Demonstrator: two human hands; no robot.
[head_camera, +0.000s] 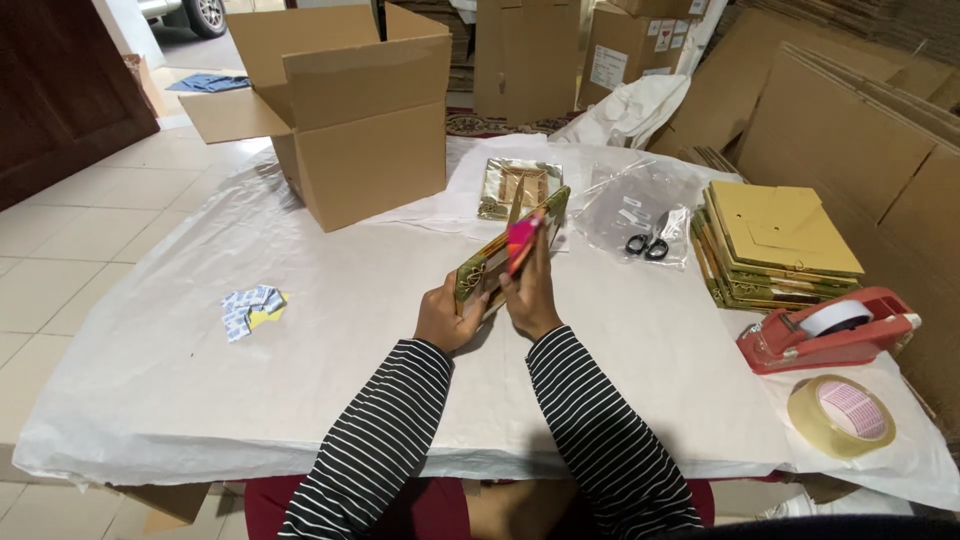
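I see both hands up over the white sheet (300, 330), mid-table. Left hand (447, 318) is clamped round the near end of a flat gold-green patterned box (497, 256), held tilted w/ its far end pointing away. Right hand (530, 298) is closed on a pink packet (522, 238), pressed against the box's top edge. Just beyond lies another gold box (518, 188), flat. Open cardboard carton (350, 120) back-left. Scissors (648, 245) on clear plastic to the right, near a stack of flat gold boxes (775, 245). Red tape dispenser (825, 328) & loose tape roll (840, 415) far right. Small blue-white sachets (250, 308) lie left, well apart.
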